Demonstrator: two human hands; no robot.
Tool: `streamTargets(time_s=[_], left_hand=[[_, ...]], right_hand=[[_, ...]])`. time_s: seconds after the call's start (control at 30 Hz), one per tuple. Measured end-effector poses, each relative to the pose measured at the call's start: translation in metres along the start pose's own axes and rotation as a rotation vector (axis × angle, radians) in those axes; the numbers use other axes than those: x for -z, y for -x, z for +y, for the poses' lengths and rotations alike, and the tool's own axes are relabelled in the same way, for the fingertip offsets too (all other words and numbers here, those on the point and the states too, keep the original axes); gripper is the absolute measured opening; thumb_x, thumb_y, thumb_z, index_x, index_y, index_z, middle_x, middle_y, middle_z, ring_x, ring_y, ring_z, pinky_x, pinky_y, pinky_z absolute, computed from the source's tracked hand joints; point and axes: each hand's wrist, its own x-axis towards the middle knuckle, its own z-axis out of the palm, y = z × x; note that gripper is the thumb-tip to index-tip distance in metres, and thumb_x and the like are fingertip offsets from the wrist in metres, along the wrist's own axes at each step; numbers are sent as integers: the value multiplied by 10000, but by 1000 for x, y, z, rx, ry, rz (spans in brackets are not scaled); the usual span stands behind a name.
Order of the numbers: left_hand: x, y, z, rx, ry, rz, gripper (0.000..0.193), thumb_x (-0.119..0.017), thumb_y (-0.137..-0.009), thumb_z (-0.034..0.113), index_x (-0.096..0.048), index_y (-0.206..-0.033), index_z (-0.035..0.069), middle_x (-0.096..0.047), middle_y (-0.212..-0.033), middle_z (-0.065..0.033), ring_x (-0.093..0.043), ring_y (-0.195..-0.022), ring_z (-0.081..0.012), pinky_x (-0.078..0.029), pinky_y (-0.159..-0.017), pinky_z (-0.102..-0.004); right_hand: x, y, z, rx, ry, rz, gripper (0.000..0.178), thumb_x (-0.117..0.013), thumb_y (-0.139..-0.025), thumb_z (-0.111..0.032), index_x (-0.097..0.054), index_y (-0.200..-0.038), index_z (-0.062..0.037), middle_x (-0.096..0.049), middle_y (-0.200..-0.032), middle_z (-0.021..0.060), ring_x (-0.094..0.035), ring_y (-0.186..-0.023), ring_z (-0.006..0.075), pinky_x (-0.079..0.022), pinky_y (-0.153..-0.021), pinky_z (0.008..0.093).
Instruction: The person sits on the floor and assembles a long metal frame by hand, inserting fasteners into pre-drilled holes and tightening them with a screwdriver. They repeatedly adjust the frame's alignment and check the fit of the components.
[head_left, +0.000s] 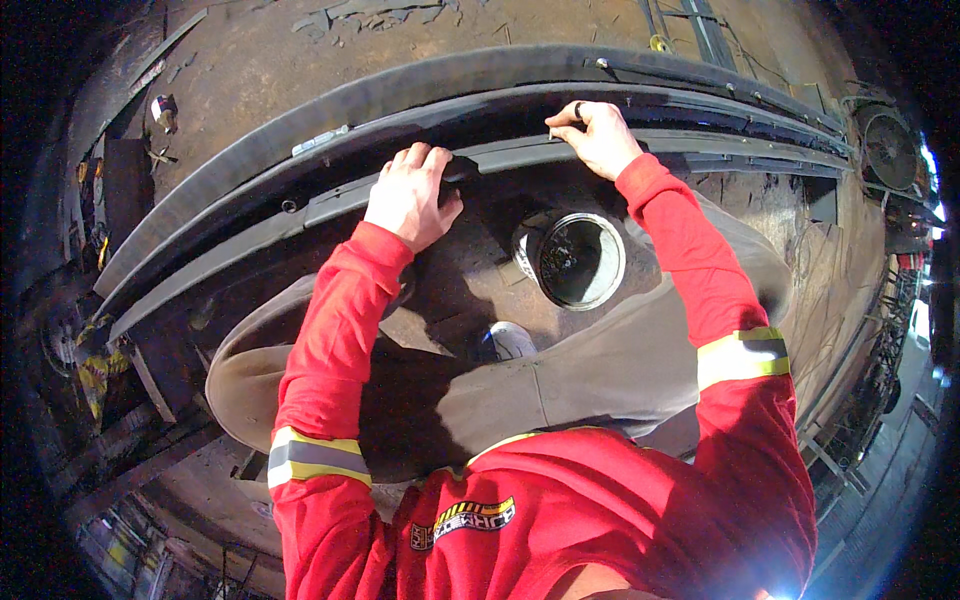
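Observation:
A long dark metal beam (510, 153) with raised edges runs across in front of me, bowed by the lens. My left hand (412, 195) is bent over its near edge, fingers on top and thumb on my side. Beside that thumb sits a small black block-like thing (460, 170), whose kind I cannot make out. Further right, my right hand (600, 142) is pinched just above the near edge, thumb against forefinger. Whatever small thing lies between those fingertips is too small to name. A dark ring (578, 110) shows on one right finger.
Between my knees stands an open metal can (582, 262), dark inside. My shoe (512, 340) is near it. On the beam lie a light grey slim object (320, 140) and a small ring-shaped piece (290, 207). A round dark drum-like thing (888, 148) stands at the far right.

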Motion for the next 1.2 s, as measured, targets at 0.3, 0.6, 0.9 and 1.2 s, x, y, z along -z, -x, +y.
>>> streamTargets(time_s=[0.3, 0.6, 0.9, 1.2], left_hand=[[-9, 1, -5, -9, -26, 56, 415, -699, -716, 187, -564, -1091, 69, -561, -1018, -128, -540, -994, -315, -451, -858, -409], [-13, -1, 1, 71, -134, 45, 352, -701, -725, 188, -612, -1057, 110, -578, -987, -87, -560, -960, -280, -480, -818, -384], [-8, -5, 2, 92, -149, -1, 319, -695, -719, 185, -630, -1025, 124, -589, -961, -81, -573, -936, -280, -517, -759, -393], [-4, -5, 4, 104, -137, -1, 331, -701, -704, 180, -631, -1022, 123, -594, -960, -83, -576, -938, -278, -517, -766, -387]], right_hand=[[2, 0, 3, -29, -29, -52, 134, -637, -793, -62, -690, -901, -3, -693, -859, 146, -670, -808, 210, -506, -759, 312], [-1, 4, 10, 66, -60, -22, 128, -646, -793, -66, -689, -901, -11, -690, -862, 154, -674, -805, 221, -509, -762, 316], [-4, 5, 11, 24, -42, -13, 116, -650, -789, -61, -680, -888, -9, -688, -871, 159, -674, -821, 245, -508, -772, 323], [-3, 11, 12, 174, 30, -61, 223, -648, -738, -58, -628, -955, -7, -647, -923, 133, -643, -915, 254, -493, -808, 336]])
